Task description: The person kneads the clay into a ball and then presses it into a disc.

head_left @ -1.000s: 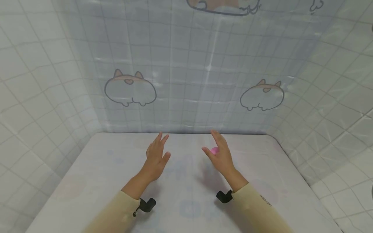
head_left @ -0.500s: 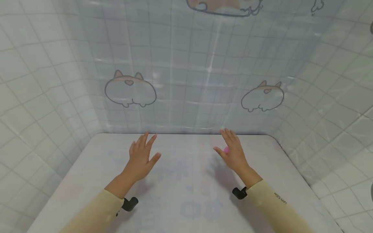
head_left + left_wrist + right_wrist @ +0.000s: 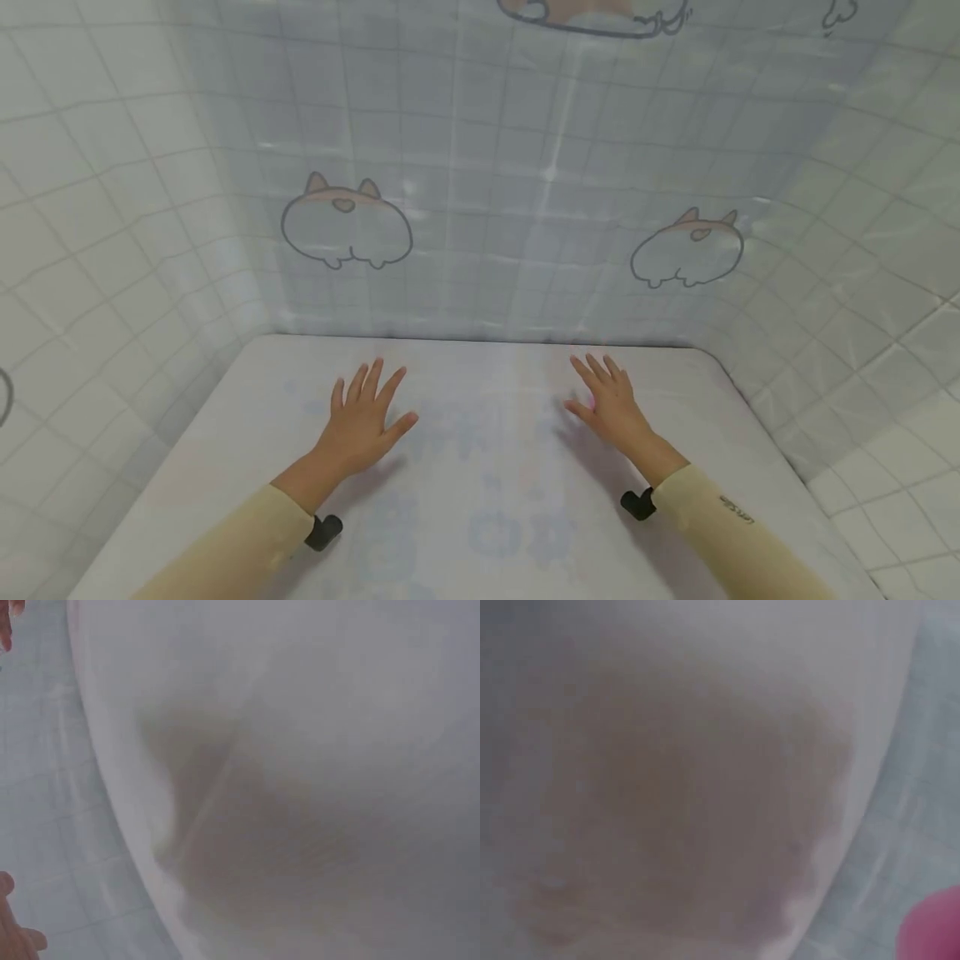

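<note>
My left hand (image 3: 360, 429) is raised over the white tabletop with its fingers and thumb spread apart, and nothing shows between them. Some of its fingers (image 3: 15, 930) enter the left wrist view at the left edge. On the right side, my right hand (image 3: 611, 412) has its visible fingers straight and spread, the thumb toward the middle. A small pink rounded thing (image 3: 591, 402) shows at the palm side, between thumb and fingers. How it stays there is hidden. In the right wrist view the pink thing (image 3: 934, 930) fills the bottom right corner.
A white tabletop (image 3: 480, 467) with faint coloured prints lies under both hands, which cast shadows on it. Tile-patterned sheets (image 3: 510, 250) with cartoon drawings stand behind and at both sides. A black wrist camera (image 3: 324, 533) sits on the left sleeve, another black camera (image 3: 637, 503) on the right.
My hands have moved apart, the left one leftward and the right one rightward, with fingers spreading. The pink thing has moved along with the right hand. The head view has shifted slightly.
</note>
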The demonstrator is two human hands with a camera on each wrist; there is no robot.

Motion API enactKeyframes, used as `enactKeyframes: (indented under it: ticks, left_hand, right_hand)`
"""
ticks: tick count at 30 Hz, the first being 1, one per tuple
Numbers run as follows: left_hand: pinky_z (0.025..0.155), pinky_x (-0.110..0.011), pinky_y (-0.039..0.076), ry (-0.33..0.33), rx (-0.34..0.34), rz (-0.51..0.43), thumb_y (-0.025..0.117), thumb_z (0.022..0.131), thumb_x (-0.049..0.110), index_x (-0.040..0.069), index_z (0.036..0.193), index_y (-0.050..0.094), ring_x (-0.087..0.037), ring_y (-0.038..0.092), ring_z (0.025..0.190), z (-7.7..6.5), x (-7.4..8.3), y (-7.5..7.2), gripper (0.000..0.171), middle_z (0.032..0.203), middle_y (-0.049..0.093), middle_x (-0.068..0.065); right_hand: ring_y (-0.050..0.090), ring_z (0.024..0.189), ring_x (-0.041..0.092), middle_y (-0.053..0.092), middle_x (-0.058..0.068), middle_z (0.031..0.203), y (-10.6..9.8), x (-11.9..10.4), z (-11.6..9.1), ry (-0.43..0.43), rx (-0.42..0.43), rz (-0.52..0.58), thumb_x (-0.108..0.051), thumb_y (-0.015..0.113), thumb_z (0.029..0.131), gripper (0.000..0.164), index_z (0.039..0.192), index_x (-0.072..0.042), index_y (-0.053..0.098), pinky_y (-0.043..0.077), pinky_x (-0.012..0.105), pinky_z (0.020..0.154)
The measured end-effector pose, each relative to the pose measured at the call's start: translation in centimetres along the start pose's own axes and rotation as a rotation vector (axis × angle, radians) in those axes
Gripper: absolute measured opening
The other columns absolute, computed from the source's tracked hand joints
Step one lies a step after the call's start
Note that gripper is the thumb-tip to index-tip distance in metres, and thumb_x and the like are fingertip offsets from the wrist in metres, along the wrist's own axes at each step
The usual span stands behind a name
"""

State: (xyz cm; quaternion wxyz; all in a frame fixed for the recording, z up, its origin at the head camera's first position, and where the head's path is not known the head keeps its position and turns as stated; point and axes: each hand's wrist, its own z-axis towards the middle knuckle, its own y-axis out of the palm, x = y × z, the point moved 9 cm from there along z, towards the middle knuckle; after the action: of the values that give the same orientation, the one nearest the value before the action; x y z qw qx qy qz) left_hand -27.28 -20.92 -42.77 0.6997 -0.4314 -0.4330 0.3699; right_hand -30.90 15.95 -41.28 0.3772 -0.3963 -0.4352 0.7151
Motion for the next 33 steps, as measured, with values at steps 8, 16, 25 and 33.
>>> enactKeyframes:
  ticks: [8,16,25,33]
  left_hand:
    - [0.110,-0.073,0.002,-0.023,-0.058,-0.023,0.045,0.097,0.066,0.016,0.159,0.029,-0.049,0.011,0.148,-0.8,-0.5,2.0,0.081,0.164,0.013,-0.025]
    - [0.110,-0.073,-0.002,-0.045,-0.095,-0.003,0.041,0.096,0.071,0.017,0.159,0.026,-0.049,0.006,0.149,-1.1,-0.9,3.6,0.085,0.164,0.010,-0.025]
    - [0.109,-0.074,-0.004,-0.063,-0.166,0.008,0.040,0.094,0.074,0.017,0.160,0.025,-0.050,0.005,0.148,-1.0,-0.9,4.8,0.089,0.164,0.009,-0.025]
    - [0.109,-0.074,-0.002,-0.071,-0.153,0.035,0.039,0.093,0.076,0.017,0.160,0.025,-0.050,0.007,0.148,-0.7,-0.9,4.5,0.090,0.164,0.010,-0.025]
  right_hand:
    - [0.021,0.143,0.055,0.037,0.027,0.154,2.9,1.3,-0.8,0.059,-0.172,0.019,-0.041,0.071,0.092,0.076,0.155,-0.011,0.038,0.015,0.076,0.107]
    - [0.022,0.140,0.059,0.036,0.032,0.152,4.6,1.7,-1.9,0.076,-0.251,0.075,-0.040,0.063,0.098,0.070,0.153,-0.006,0.038,0.017,0.077,0.105]
    - [0.017,0.145,0.053,0.029,0.027,0.158,6.3,2.7,-2.4,0.074,-0.275,0.035,-0.054,0.044,0.103,0.066,0.152,-0.010,0.043,0.012,0.071,0.112]
    - [0.009,0.149,0.049,0.016,0.023,0.164,7.7,2.3,-2.0,0.052,-0.296,-0.022,-0.068,0.036,0.099,0.079,0.159,-0.017,0.030,0.004,0.070,0.113]
